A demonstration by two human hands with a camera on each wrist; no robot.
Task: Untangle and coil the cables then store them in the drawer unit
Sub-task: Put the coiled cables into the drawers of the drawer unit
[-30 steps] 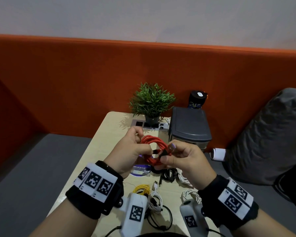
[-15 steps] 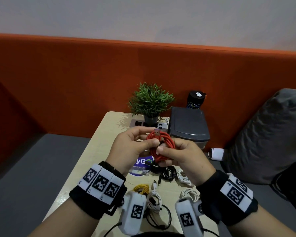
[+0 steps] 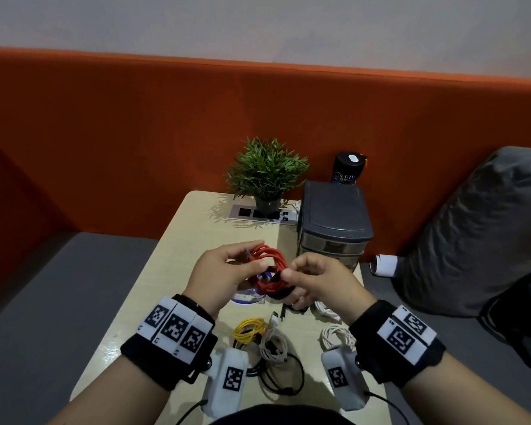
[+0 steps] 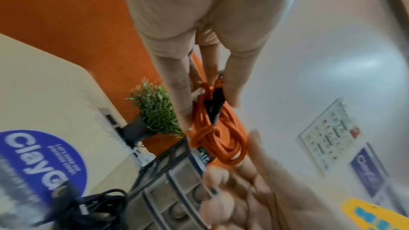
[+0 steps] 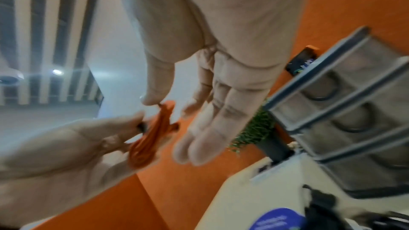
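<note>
**Red cable held up between both hands for tying off**

The left hand (image 3: 224, 271) pinches the coiled red cable (image 3: 269, 268) by thumb and fingers, seemingly steadying its loops above the table (image 3: 178, 271). The right hand (image 3: 319, 282) pinches the coil's other side, probably securing the end. The drawer unit (image 3: 334, 222) stands closed behind, handy for storing.

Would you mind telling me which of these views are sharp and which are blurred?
Head view: sharp, red cable and drawer unit crisp. Left wrist view: right hand smeared in the foreground. Right wrist view: soft throughout, left hand blurred, ceiling light flaring.
</note>
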